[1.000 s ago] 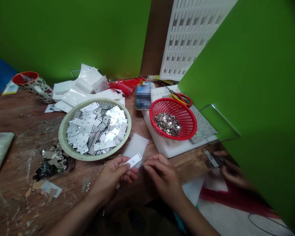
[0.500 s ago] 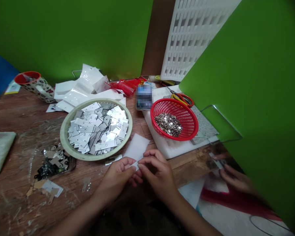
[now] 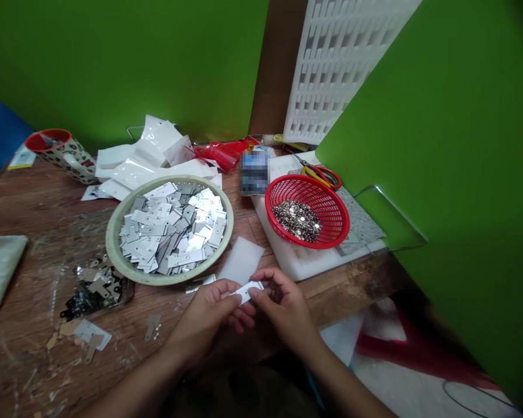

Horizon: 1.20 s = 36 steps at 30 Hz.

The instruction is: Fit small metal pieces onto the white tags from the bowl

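Note:
Between my two hands is a small flat metal plate point(image 3: 247, 292) with a hole in it. My left hand point(image 3: 213, 305) pinches its left end between thumb and fingers. At the other end, the thumb and fingers of my right hand point(image 3: 282, 302) are closed on it. Just beyond my hands a translucent white sheet point(image 3: 242, 260) lies on the table. Similar metal plates point(image 3: 174, 226) fill a pale round basin point(image 3: 113, 255) to the left. A red plastic basket point(image 3: 333, 215) to the right contains many small shiny metal pieces point(image 3: 297, 220).
Dark and silvery metal parts point(image 3: 98, 287) lie heaped at the left, with loose flat pieces point(image 3: 93, 335) nearby. White plastic sheets point(image 3: 148, 159) and a patterned mug point(image 3: 72, 157) stand behind. Scissors point(image 3: 320, 173) rest behind the red basket on a white board point(image 3: 296, 264). Green panels point(image 3: 453, 128) border the table.
The plate between my fingers is now more exposed, as my right hand has shifted slightly and its fingers have moved along it. Another person's hand at the right has left the view.

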{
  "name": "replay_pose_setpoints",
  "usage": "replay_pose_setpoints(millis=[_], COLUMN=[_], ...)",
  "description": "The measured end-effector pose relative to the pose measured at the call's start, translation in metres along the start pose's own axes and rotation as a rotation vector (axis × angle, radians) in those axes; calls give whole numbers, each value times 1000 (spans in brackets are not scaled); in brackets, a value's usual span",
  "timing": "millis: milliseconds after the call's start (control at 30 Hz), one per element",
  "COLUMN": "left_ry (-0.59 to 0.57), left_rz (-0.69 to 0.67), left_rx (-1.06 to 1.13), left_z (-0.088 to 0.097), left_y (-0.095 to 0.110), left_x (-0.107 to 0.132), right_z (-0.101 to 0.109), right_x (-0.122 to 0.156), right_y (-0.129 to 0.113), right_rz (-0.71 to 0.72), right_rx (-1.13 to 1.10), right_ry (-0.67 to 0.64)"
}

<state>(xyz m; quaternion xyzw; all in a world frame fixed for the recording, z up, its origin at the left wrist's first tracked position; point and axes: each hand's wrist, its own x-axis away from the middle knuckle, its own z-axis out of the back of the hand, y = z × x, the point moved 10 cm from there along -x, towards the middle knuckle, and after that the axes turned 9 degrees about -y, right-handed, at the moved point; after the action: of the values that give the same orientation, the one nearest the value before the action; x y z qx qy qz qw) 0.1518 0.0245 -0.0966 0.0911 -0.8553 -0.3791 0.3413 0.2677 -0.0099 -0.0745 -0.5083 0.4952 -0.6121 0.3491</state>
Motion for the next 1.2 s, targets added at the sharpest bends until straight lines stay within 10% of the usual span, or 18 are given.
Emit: replay_pose_setpoints(millis=[400, 533, 800, 1200], left_ry=[73, 100, 33, -8], left_rz=[-34, -37, -51, 38], left_rx=[-29, -36, -56, -206], left_z=[8, 12, 2, 4], left_y=[2, 3, 3, -6], left_x=[0, 1, 1, 16], right_z=[-7, 9, -23, -33], right_x=[-3, 6, 21, 6], right_y=[12, -8, -56, 12], right_rz=[-42, 118, 453, -190], right_rx=[-191, 113, 608, -51], right_ry=[-48, 52, -61, -263])
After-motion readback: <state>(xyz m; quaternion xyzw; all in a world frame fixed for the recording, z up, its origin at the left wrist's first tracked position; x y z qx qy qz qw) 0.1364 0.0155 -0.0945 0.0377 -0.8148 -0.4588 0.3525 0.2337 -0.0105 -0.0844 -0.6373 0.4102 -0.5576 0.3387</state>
